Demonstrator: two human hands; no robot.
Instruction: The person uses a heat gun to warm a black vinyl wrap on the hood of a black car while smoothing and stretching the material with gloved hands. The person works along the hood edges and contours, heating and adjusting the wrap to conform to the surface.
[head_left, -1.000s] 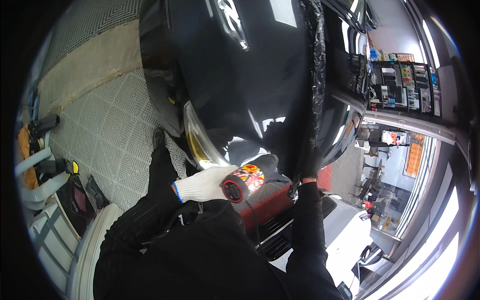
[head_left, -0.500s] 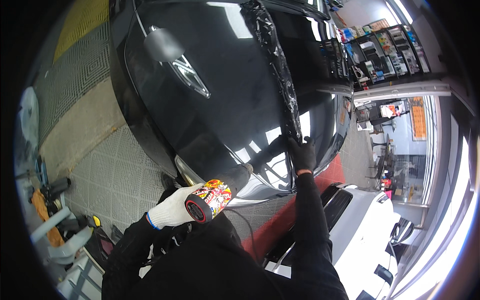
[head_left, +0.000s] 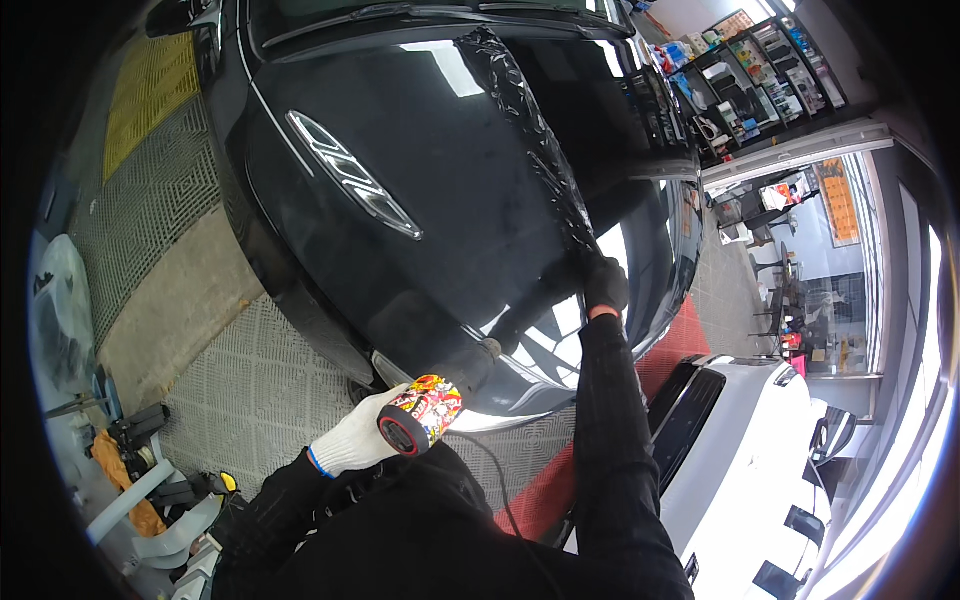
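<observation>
In a white knit glove, my left hand is closed round a heat gun with a colourful patterned body. Its nozzle points over the front edge of a glossy black car's hood. A crumpled strip of black plastic film runs lengthwise down the hood from near the windshield. At the strip's near end, my right hand, in a black glove, is closed on the film. Its fingertips are partly hidden against the dark surface.
A power cord hangs beneath the heat gun. To the right stands a white vehicle. Shelves of goods line the far right. Tools and clutter lie at the lower left. A chrome vent trim sits on the hood's left.
The view has shifted, bringing the windshield base into sight. My right hand appears slightly farther up along the film, its fingers more closed. The heat gun stays in my left hand.
</observation>
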